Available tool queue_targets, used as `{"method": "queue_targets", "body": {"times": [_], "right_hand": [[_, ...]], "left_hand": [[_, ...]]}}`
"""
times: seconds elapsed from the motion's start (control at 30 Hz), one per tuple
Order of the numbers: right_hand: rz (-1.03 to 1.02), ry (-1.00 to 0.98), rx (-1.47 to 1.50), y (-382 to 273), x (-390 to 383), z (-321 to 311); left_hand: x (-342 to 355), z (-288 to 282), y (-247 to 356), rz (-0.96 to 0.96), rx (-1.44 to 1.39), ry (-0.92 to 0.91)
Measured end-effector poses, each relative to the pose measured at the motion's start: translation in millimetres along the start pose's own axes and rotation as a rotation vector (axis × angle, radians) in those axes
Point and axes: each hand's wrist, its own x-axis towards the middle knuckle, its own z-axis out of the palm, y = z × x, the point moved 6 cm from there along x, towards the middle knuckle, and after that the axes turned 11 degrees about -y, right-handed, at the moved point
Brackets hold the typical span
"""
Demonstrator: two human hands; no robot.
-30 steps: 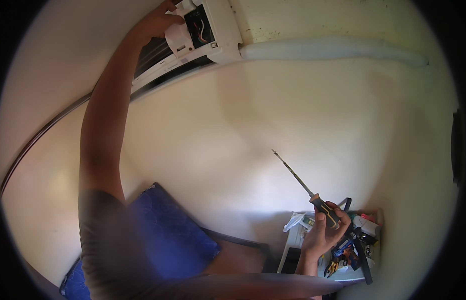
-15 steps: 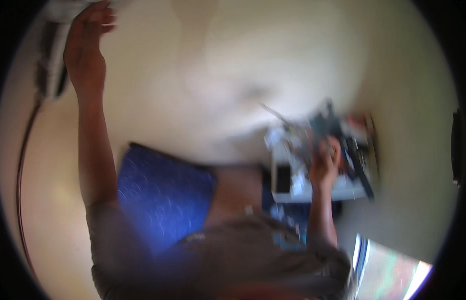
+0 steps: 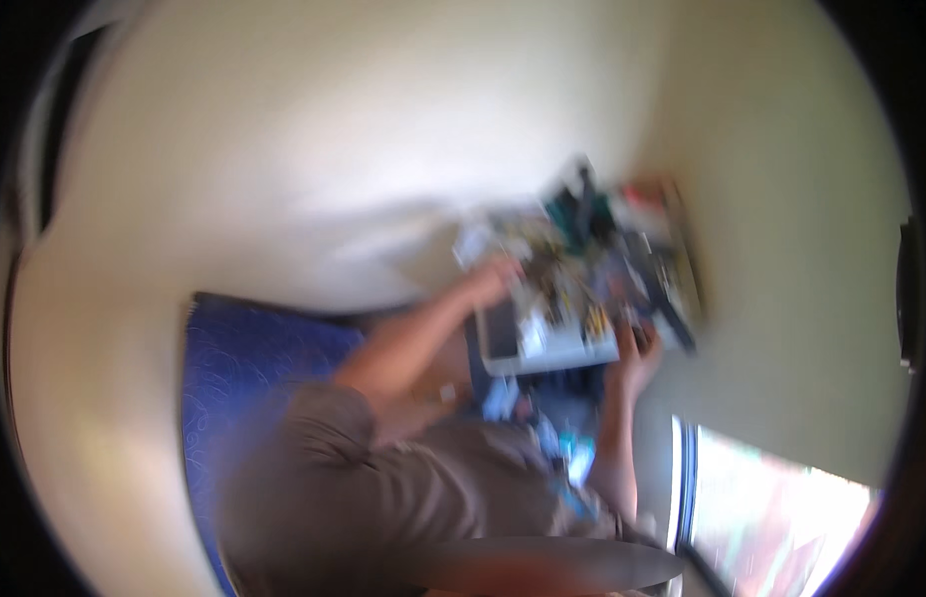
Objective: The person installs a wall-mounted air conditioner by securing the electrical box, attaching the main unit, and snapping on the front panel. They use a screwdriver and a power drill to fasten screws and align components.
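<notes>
My left hand (image 3: 496, 279) reaches over the left part of a small white table (image 3: 567, 355). Its fingers, smeared by motion, are beside the small clutter there. By the table's right front edge is my right hand (image 3: 635, 360), its fingers curled about a small dark object (image 3: 639, 336) too blurred to name. Just in front of the left hand lies a dark flat rectangle (image 3: 500, 329). Several mixed items crowd the tabletop between the hands, among them something yellowish (image 3: 595, 321) and a white piece (image 3: 532, 333).
Dark green and black items (image 3: 580, 211) stand at the table's back, with a long dark bar (image 3: 662, 289) along its right side. Pale walls (image 3: 781, 229) meet behind the table. A blue patterned surface (image 3: 254, 368) lies to my left, and a bright opening (image 3: 771, 507) is at lower right.
My left hand has come down from high at the far left to the table. My right hand has drawn back toward the table's front edge. The view has shifted too.
</notes>
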Motion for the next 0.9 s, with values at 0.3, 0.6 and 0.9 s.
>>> {"method": "queue_targets", "body": {"times": [0.3,0.6,0.9], "right_hand": [[-0.818,-0.608,-0.675,57,34,81],[-0.914,-0.727,-1.407,125,43,85],[-0.854,-0.996,-1.375,-50,29,219]], "left_hand": [[49,118,-11,-0.047,0.231,-0.048],[27,52,21,-0.020,0.105,0.016],[-187,-350,167,0.313,0.298,1.159]]}}
